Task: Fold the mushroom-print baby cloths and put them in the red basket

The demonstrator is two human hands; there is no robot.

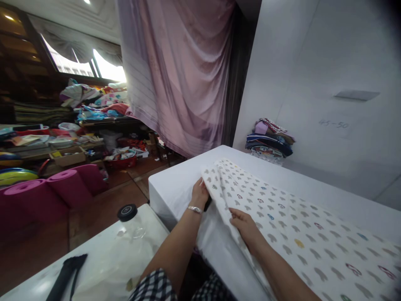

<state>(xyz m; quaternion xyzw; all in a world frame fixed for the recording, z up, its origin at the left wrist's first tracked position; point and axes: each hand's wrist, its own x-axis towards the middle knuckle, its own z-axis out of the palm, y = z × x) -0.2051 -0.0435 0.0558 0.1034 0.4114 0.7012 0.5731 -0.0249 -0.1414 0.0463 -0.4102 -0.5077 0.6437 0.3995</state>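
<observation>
**Patterned cloth held at its near edge on a white table**

Patterned cloth, white with small grey and coloured shapes, is spread in folded layers on a white-covered table. Its long axis runs from the table's far left end toward the lower right of the view. The cloth's left end is gripped by the left hand, fingers closed on the layered corner; a bracelet is worn at that wrist. The near long edge is pinched by the right hand, just beside the left and a little further along the cloth. Both hands sit at the cloth's left end, so most of it lies away to their right.

Bare table is seen beyond the cloth's left end and along its far side. A pile of folded fabrics is stacked at the far edge against a wall. A jar with a black lid stands on a lower surface to the left.
</observation>
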